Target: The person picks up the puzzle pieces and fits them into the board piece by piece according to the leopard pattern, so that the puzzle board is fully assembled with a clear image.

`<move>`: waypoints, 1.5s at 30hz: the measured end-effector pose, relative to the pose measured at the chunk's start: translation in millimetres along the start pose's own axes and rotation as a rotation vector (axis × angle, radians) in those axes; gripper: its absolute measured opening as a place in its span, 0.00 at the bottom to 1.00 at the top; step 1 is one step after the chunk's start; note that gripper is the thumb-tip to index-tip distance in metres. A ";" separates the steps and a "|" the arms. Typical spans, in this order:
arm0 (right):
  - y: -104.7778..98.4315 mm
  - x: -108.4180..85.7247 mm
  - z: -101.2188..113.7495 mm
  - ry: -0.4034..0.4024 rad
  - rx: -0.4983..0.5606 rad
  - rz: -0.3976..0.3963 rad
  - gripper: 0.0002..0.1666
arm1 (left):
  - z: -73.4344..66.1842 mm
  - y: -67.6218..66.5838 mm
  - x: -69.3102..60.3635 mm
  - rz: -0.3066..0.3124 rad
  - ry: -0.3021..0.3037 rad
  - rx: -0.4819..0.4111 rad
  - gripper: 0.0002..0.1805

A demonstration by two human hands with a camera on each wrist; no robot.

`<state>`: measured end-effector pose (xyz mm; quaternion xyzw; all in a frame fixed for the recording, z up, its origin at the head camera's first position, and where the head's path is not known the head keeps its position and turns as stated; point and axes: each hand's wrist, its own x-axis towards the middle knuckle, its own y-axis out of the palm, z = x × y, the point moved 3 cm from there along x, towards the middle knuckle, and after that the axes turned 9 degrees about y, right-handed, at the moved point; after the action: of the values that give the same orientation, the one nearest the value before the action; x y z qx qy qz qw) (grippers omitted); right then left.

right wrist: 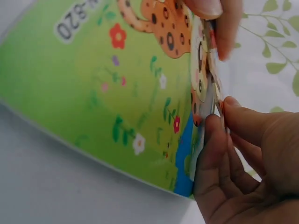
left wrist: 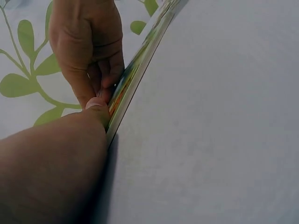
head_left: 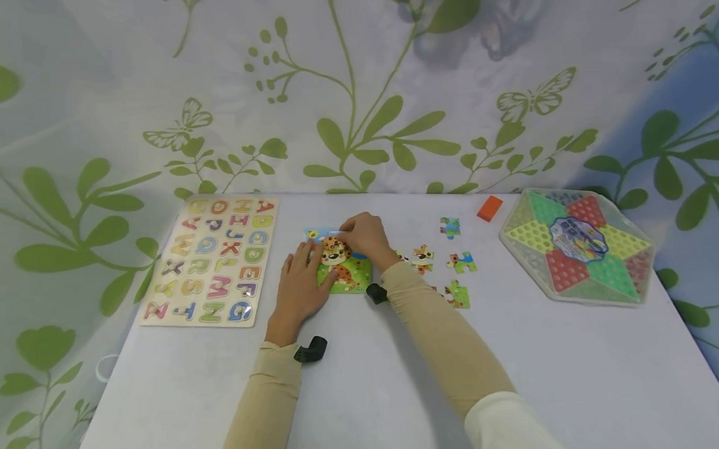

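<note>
A jigsaw puzzle board (head_left: 359, 277) with a spotted leopard cub on green lies flat at the middle of the table. My left hand (head_left: 302, 282) rests over its left side, fingers stretched onto the picture and thumb near the cub. At the board's upper part, my right hand (head_left: 366, 237) pinches a thin puzzle piece (right wrist: 217, 91) between thumb and fingers, held on edge against the board. Most of that piece's face is hidden. In the left wrist view the fingers of my right hand (left wrist: 86, 42) are close to my left thumb.
Several loose puzzle pieces (head_left: 460, 262) lie right of the board, partly behind my right forearm. A wooden alphabet board (head_left: 218, 262) lies to the left. An orange block (head_left: 490, 208) and a hexagonal Chinese checkers box (head_left: 580, 246) are on the right. A patterned cloth stands behind the table.
</note>
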<state>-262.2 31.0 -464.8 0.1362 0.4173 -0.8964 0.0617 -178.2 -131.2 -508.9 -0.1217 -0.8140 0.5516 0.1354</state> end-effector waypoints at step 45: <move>-29.1 9.8 -23.6 -0.043 0.041 0.070 0.23 | -16.0 1.9 5.6 0.010 -0.105 0.069 0.40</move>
<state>-273.6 67.8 -460.9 0.1328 0.3924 -0.9047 0.0991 -177.6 -114.7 -504.5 -0.0921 -0.7998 0.5858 0.0937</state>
